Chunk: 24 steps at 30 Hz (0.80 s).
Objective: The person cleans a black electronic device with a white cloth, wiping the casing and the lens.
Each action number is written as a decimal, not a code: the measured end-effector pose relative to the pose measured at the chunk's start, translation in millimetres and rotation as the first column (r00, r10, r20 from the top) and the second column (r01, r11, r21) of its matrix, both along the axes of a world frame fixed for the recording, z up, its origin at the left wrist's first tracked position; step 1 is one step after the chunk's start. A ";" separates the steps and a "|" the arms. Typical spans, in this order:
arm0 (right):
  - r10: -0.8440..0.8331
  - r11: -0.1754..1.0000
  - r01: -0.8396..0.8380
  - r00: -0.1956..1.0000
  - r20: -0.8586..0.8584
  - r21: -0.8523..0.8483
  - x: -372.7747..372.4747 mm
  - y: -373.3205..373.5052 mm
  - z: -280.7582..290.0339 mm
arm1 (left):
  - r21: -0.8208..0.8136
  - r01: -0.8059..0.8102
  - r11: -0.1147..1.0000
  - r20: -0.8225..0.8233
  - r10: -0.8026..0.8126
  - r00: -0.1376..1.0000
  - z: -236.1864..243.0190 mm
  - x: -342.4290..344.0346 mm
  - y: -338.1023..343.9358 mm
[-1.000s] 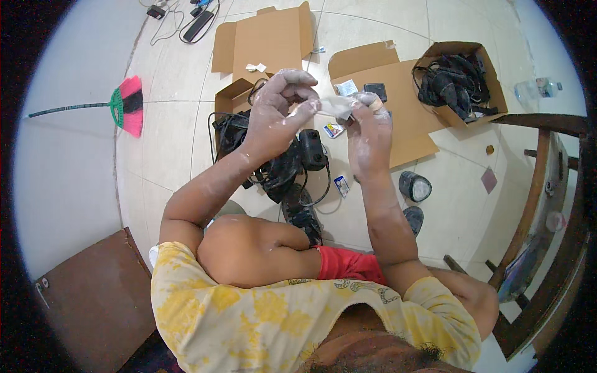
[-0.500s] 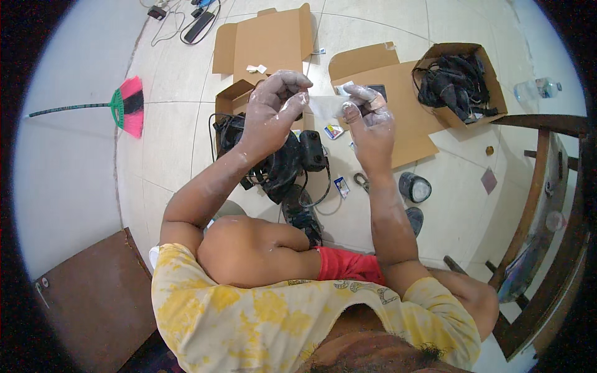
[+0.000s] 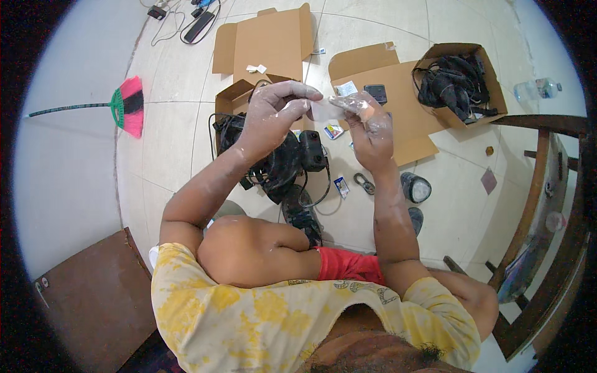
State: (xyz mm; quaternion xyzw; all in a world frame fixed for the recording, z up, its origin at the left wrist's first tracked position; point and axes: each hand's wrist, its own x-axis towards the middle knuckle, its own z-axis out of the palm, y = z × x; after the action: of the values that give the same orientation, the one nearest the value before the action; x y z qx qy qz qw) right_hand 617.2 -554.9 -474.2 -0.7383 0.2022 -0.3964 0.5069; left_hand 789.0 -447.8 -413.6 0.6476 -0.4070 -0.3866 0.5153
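My left hand [image 3: 273,115] and my right hand [image 3: 373,130] are raised over the floor, both dusted with white powder. Between them is a small, thin, whitish translucent sheet [image 3: 328,111]. Thumb and fingers of the left pinch its left edge, and the right grips its other end. What exactly the sheet is, I cannot make out. Beneath the left hand lies a heap of black cabled gear [image 3: 280,165] in an open cardboard box [image 3: 231,99]. A black adapter-like block [image 3: 313,150] sits beside the heap.
At right, another cardboard box [image 3: 429,109] holds black cables. Small packets [image 3: 334,131], a metal carabiner-like link [image 3: 364,183] and a dark round container [image 3: 415,187] lie on the tiles. A pink-and-black broom [image 3: 129,107] rests at left; a wooden frame [image 3: 535,205] stands at right.
My right hand has shifted slightly lower and its fingers have turned inward, toward the left hand. The gap between the hands is narrower, and less of the sheet shows.
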 end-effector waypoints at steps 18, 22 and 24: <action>-0.167 0.708 -0.064 0.952 0.255 0.703 14.0 17.0 -3.6 | 0.068 0.116 0.991 -0.808 -0.014 0.589 -17.1 -3.6 -4.4; -0.110 0.723 -0.021 0.983 0.145 0.691 14.5 17.8 6.2 | 0.192 0.174 0.966 -0.674 0.001 0.739 -25.4 -2.2 -1.9; -0.113 0.731 -0.024 0.981 0.155 0.682 14.3 15.1 4.4 | 0.197 0.143 0.970 -0.637 0.016 0.771 -31.5 -1.4 -3.7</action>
State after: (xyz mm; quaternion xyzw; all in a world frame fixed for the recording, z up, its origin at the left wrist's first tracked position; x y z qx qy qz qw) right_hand 631.4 -539.8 -469.8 -0.4563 0.3027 -0.3740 0.7485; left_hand 787.6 -451.5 -445.1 0.5211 -0.1828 -0.6445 0.5288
